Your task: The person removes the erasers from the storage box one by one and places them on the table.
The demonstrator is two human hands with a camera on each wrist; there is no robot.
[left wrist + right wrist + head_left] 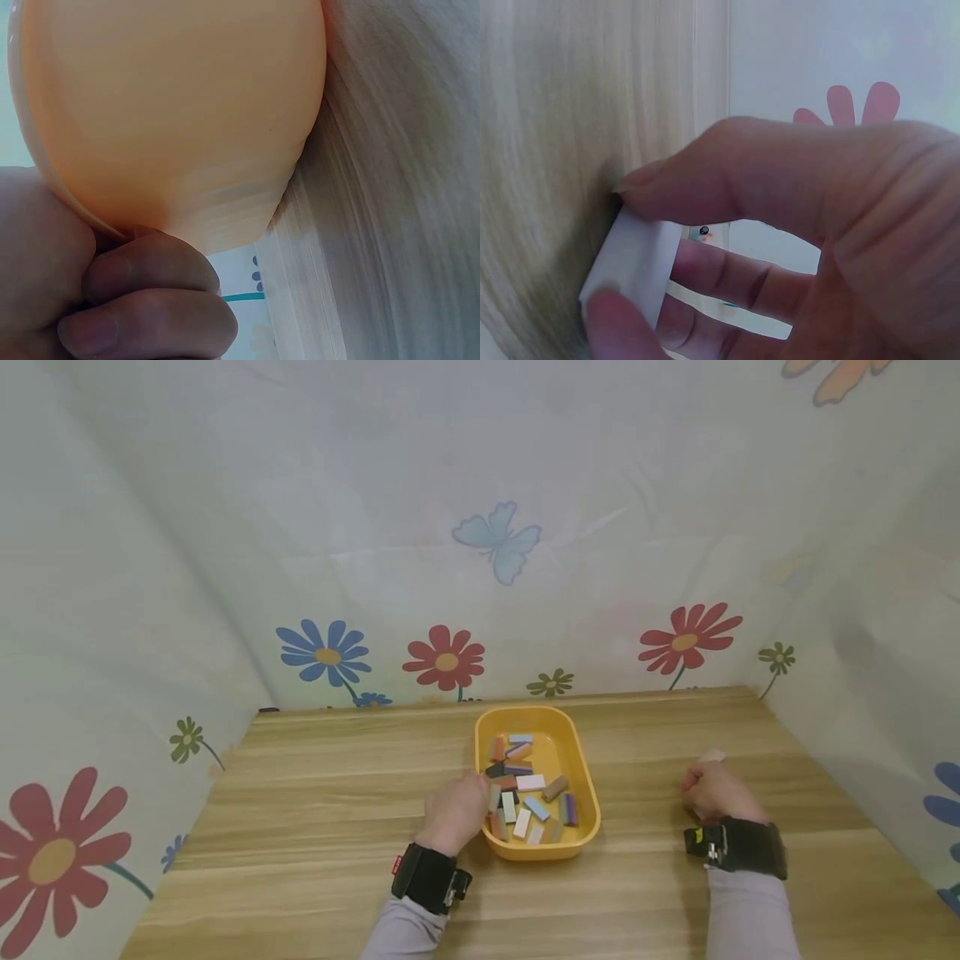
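A yellow plastic tray (570,758) with rounded corners stands on the table, holding several small rectangular blocks (531,782) in white, blue, brown, purple and other colours. My left hand (456,814) grips its near left rim; in the left wrist view curled fingers (154,274) press against the outer wall of the tray (187,112). Off to the right of the tray, my right hand (720,792) is low over the table. The right wrist view shows it pinching a white block (636,259) between thumb and fingers, close against the wood surface.
The wood-grain table (337,785) runs back to a pale cloth wall (390,568) printed with flowers and a butterfly. Similar cloth walls close in the left and right sides. Black straps with small cameras sit on both wrists.
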